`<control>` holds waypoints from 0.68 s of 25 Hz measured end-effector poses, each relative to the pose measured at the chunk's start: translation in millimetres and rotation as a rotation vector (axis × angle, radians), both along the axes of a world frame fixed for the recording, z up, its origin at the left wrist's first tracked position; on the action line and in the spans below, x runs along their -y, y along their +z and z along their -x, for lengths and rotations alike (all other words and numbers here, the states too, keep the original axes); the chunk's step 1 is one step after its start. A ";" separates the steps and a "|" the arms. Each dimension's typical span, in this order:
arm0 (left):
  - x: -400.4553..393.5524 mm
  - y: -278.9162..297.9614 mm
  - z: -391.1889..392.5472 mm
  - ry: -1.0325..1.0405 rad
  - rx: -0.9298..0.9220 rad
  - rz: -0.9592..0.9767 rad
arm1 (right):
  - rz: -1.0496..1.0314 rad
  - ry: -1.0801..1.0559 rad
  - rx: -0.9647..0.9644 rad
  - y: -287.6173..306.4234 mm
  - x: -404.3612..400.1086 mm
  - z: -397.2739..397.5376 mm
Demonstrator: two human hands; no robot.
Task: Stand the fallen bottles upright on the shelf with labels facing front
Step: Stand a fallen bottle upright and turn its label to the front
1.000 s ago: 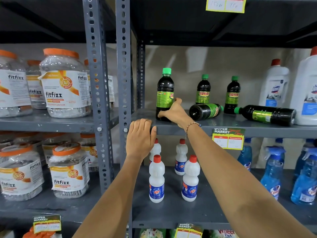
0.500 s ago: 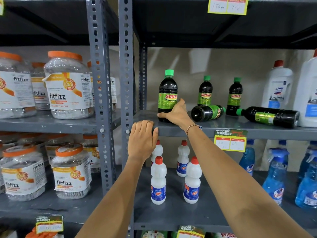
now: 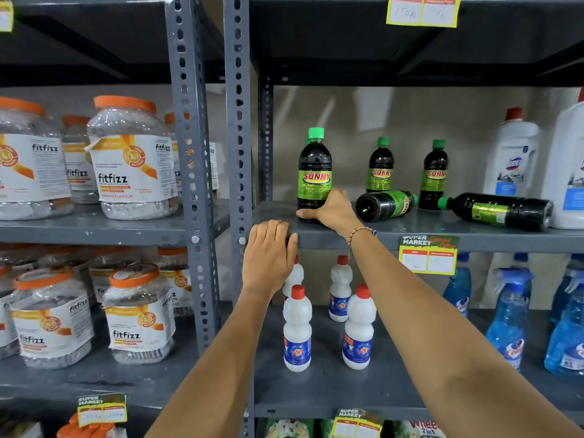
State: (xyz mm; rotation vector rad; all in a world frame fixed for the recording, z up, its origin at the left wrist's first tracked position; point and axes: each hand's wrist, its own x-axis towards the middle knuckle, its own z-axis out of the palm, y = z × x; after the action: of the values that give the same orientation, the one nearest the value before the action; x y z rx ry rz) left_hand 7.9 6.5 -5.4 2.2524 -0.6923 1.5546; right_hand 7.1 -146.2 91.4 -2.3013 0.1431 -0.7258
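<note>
Head view. Grey metal shelf (image 3: 442, 237), middle tier of the right-hand bay.

Right hand (image 3: 331, 210): wrapped around the base of the front upright Sunny bottle (image 3: 314, 172), thumb across the front near the shelf edge, fingers curled behind the bottle and mostly hidden. Bottle stands upright at the left end of the shelf, green cap up, "SUNNY" label facing front. Beaded bracelet (image 3: 360, 232) on that wrist.

Left hand (image 3: 268, 254): palm flat against the front lip of the shelf, fingers together and hooked over the edge, holding nothing else.

Fallen bottles: near fallen bottle (image 3: 385, 204) lies on its side just right of the right hand, base toward the camera, label sideways. Far fallen bottle (image 3: 496, 211) lies on its side further right, cap pointing left, base next to a large white jug (image 3: 565, 172).

Two more Sunny bottles (image 3: 380, 165) (image 3: 435, 173) stand upright at the rear, labels front.

Tier below: small white red-capped bottles (image 3: 297, 330); blue spray bottles (image 3: 508, 320) to the right. Price tag (image 3: 428, 254) clipped to the shelf lip. Left bay: fitfizz jars (image 3: 131, 159).
</note>
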 end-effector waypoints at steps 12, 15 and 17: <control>19.6 92.0 -0.4 -0.112 -0.746 0.087 | -0.395 0.252 -0.110 7.6 26.5 24.0; 25.7 99.0 -31.4 -0.417 -1.126 0.225 | -0.414 0.253 -0.093 3.9 26.7 19.9; 29.2 99.1 -41.8 -0.455 -1.116 0.232 | -0.454 0.242 -0.065 4.5 30.1 15.1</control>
State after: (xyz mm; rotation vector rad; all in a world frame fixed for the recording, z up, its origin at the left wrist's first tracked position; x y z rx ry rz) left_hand 49.7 -22.6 93.7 2.1176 -0.5512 0.0603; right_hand -8.0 -176.3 95.9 -1.8670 0.0501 -0.4407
